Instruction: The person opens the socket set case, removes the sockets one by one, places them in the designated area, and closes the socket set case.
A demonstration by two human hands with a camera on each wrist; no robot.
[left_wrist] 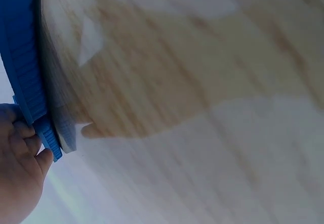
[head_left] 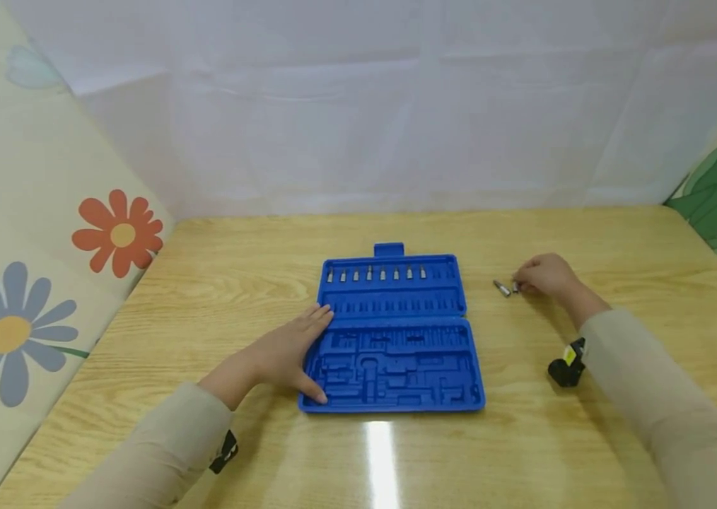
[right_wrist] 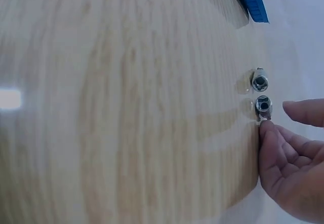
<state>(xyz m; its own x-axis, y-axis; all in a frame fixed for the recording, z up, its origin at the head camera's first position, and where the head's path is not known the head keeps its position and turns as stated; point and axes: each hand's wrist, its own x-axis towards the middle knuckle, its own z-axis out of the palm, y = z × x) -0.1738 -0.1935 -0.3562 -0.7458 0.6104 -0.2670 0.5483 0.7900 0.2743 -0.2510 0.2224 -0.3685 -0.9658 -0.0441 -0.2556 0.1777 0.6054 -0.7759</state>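
Note:
An unfolded blue plastic tool case [head_left: 397,382] lies on the table, with several metal socket bits [head_left: 382,274] standing in a row in its far half. My left hand [head_left: 291,350] rests on the case's left edge, fingers extended near the hinge and thumb at the near corner. To the right of the case, two loose socket bits lie on the wood: one [head_left: 501,288] by itself, the other [right_wrist: 263,104] at the fingertips of my right hand [head_left: 546,274]. In the right wrist view the thumb stands apart from that bit, and a curled finger touches or nearly touches it.
The wooden table [head_left: 556,438] runs back to a white cloth [head_left: 397,127]. Flower-patterned coverings [head_left: 27,233] hang at the sides. The case's near half has moulded recesses, and its latch [head_left: 389,249] sticks out at the far edge.

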